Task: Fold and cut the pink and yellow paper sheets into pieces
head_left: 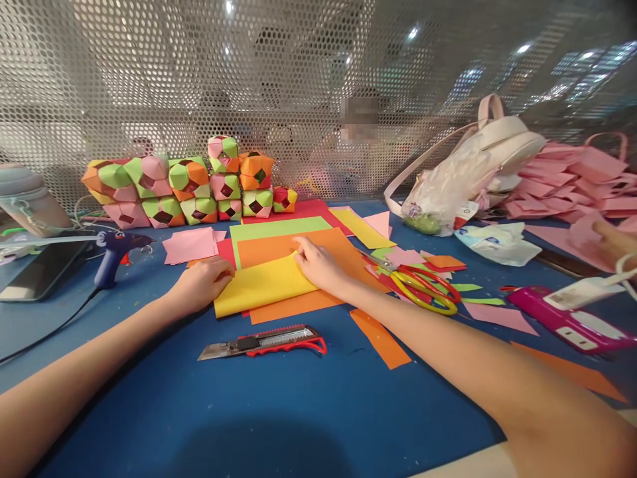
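Observation:
A folded sheet of yellow paper (266, 287) lies in front of me, over orange paper (318, 245) and light green paper (279, 229). At its upper left corner, my left hand (202, 284) is closed with curled fingers on the edge. My right hand (318, 265) pinches the upper right edge, its index finger pointing left. Nearer to me, a utility knife (263, 340) with a red handle rests with its blade to the left. Right of the sheets lie scissors (423, 285) with red and yellow handles, among paper scraps.
Paper balls (189, 179) are stacked at the back by a perforated metal screen (298, 79). On the left are a blue glue gun (113, 255), a phone (44, 272) and a cup (32, 196). A backpack (502, 143), power strip (572, 322) and another person's hand (614, 242) are right.

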Tool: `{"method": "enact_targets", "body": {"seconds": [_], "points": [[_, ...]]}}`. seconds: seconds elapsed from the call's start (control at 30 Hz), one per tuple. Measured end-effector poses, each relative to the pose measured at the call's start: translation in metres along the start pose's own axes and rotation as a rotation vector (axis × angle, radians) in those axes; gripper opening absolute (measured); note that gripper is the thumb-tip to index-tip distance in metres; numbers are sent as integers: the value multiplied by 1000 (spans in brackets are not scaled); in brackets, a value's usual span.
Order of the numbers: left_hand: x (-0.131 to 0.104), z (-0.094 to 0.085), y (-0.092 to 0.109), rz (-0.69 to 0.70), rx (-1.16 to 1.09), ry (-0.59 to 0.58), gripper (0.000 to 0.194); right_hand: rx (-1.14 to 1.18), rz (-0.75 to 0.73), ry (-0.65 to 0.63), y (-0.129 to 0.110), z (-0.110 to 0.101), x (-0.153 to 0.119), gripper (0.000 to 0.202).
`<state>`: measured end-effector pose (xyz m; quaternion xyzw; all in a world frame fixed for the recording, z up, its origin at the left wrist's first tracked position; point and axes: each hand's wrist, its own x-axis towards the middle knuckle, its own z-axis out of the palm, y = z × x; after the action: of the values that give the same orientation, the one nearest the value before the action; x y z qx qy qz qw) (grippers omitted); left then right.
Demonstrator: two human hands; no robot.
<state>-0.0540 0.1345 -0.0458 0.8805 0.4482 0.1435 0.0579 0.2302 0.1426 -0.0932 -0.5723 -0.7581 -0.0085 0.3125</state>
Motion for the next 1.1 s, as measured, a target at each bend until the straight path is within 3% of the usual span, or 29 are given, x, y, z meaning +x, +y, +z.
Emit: {"method": "enact_targets", "body": {"seconds": [0.23, 0.5, 0.63, 0.73, 0.9, 1.1], "points": [[2, 0, -1, -52, -45, 0, 26, -7, 6, -7, 0, -1, 0, 36], [3, -10, -3, 11, 5, -67, 25, -41, 43, -29, 2, -2, 3, 33], [2, -10, -1, 190, 116, 30, 23, -85, 12, -20, -1, -7, 0, 33], [0, -6, 2, 379, 82, -12, 28, -140, -53, 4, -6, -13, -2, 34], [-1, -7, 4, 466, 2, -95, 28, -256, -275, -145, -10, -18, -1, 29], [14, -17, 13, 394, 128, -158, 32, -266, -230, -257, -10, -31, 5, 35]]}}
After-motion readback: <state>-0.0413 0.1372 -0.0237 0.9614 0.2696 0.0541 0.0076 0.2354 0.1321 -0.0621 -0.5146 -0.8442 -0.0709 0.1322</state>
